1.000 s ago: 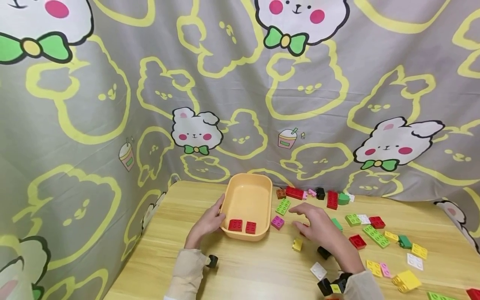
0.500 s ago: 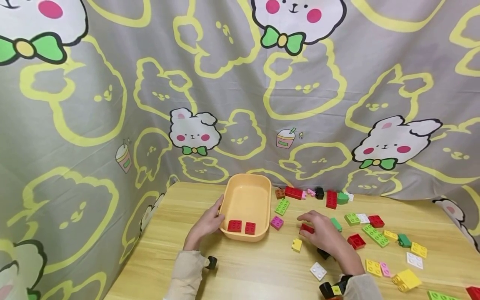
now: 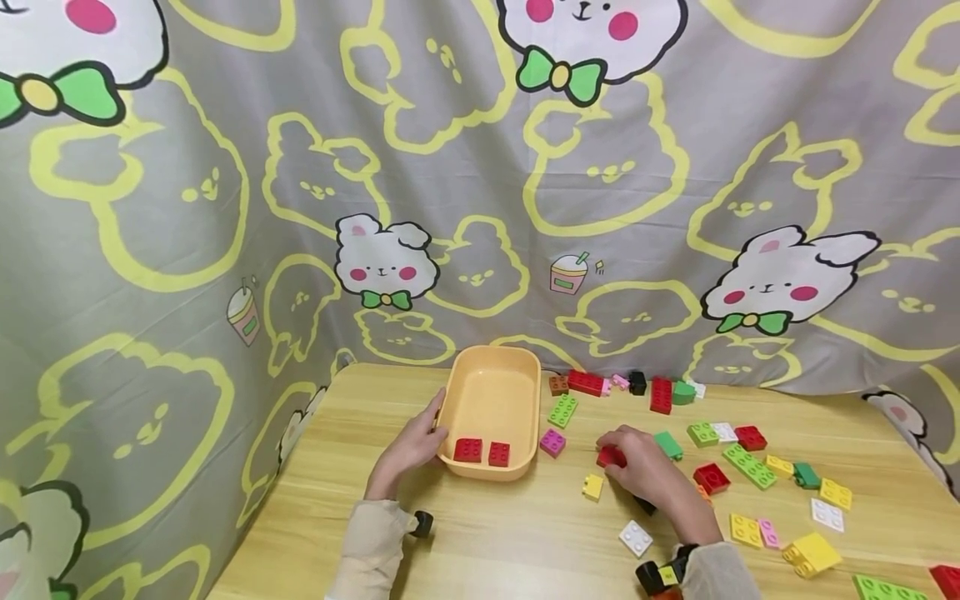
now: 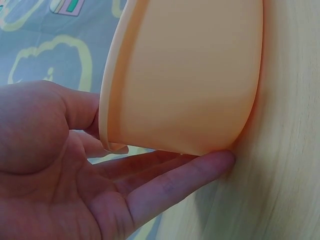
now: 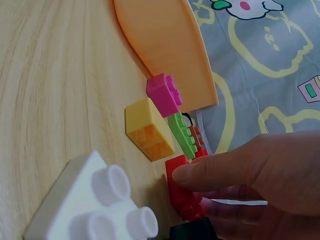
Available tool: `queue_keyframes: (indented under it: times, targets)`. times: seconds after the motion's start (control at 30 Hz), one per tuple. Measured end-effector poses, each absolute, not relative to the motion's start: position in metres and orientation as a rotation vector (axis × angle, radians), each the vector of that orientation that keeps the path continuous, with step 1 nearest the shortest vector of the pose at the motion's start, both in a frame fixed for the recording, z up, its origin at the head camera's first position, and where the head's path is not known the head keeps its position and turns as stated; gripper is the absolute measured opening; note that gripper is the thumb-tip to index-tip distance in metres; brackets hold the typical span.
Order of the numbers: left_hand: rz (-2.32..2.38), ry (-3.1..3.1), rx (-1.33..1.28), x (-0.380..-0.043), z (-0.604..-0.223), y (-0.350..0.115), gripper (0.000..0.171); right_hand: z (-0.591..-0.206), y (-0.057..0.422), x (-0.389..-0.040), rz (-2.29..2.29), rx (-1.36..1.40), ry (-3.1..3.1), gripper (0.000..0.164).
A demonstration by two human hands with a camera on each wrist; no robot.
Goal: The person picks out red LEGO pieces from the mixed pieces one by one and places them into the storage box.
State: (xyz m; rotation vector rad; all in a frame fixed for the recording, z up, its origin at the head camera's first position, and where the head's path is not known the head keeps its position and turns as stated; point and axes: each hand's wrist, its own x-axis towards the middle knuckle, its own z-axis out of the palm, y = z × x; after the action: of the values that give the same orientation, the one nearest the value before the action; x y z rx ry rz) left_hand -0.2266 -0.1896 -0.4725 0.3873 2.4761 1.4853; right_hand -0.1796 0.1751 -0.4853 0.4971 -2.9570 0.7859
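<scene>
Here you go: your right hand (image 3: pixel 637 467) has just closed in. A second ago its fingers were spread over the right side of the table (image 3: pixel 487 533); half a second ago they came around the red brick (image 3: pixel 610 457), and now you have it in a narrow pinch. The right wrist view shows your thumb lying on its near face and fingers behind. That looks like the grasp made, I'd judge, though whether the brick is off the table yet I can't tell.

Over on the left, no change: your left hand (image 3: pixel 408 448) keeps hold of the tray (image 3: pixel 487 473), thumb over the rim, fingers along the outside of the wall. The larger red brick (image 3: pixel 468 450) and the smaller red brick (image 3: pixel 498 454) sit where they sat, side by side at the tray's near end, so nothing has been added.

Your red brick is well right of the tray. The magenta brick (image 3: pixel 552 442) stands between them, and the yellow brick (image 3: pixel 592 487) is just near of your fingertips. A black brick (image 3: pixel 643 504) peeks out under your right hand, with a white brick (image 3: pixel 635 538) nearer still; I'd watch that close company, since a knuckle could nudge either one.
</scene>
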Motion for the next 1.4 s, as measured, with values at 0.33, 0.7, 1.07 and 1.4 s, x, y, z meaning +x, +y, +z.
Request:
queue_keyframes:
  times: [0.33,0.7,1.07,1.4]
  targets:
    - [1.474,2.487,0.382,-0.2269,-0.4738,-0.1851,0.068,-0.4856,0.1775,-0.1812,0.768,0.478,-2.956,0.028]
    - [1.481,2.479,0.385,-0.2278,-0.4716,-0.1832,0.068,-0.4822,0.1782,-0.1787,0.758,0.469,-2.946,0.030]
    - [1.481,2.484,0.350,-0.2248,-0.4719,-0.1869,0.068,-0.4800,0.1785,-0.1798,0.739,0.513,-2.893,0.030]
    - [1.526,2.477,0.363,-0.2235,-0.4694,-0.1840,0.067,-0.4762,0.1805,-0.1807,0.741,0.502,-2.911,0.032]
